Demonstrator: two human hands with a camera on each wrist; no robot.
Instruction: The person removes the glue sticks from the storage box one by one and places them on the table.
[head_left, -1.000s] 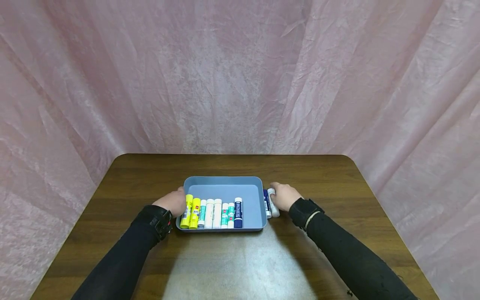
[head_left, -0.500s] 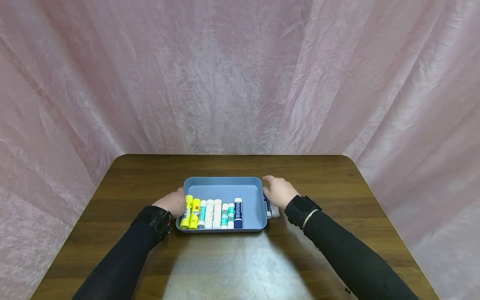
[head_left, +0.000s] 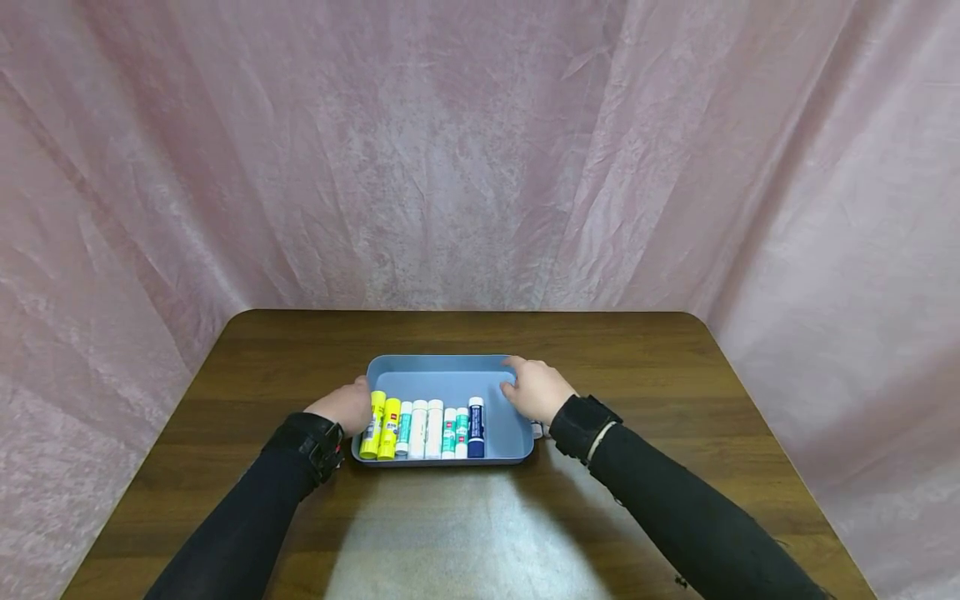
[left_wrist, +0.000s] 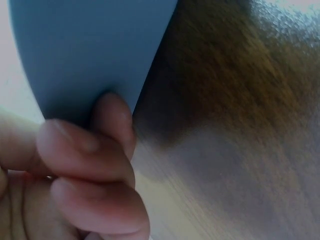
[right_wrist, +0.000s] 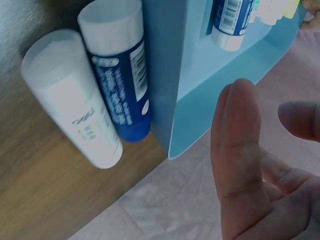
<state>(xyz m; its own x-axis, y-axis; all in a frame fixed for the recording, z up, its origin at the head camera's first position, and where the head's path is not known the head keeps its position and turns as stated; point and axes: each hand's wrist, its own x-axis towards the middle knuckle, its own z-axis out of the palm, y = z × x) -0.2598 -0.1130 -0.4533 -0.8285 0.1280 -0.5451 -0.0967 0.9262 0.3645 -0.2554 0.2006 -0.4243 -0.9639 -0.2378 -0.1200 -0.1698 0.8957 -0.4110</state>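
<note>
Tray (head_left: pixel 450 381) gripped at left, right hand (head_left: pixel 538 392) spread

Your left hand (head_left: pixel 347 407) is clamped on the tray's left wall. Your right hand hovers over its right end, thumb and fingers apart. Eight sticks (head_left: pixel 418 429) lie in a row along the tray's near side; a blue stick (right_wrist: pixel 122 85) and a white stick (right_wrist: pixel 75 100) lie just outside its right wall, on the table (head_left: pixel 615 358).

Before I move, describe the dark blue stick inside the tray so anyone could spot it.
On the wooden table sits a blue tray. A row of sticks lies along its near side; at the right end is the dark blue stick, the only dark one in that row.
</note>
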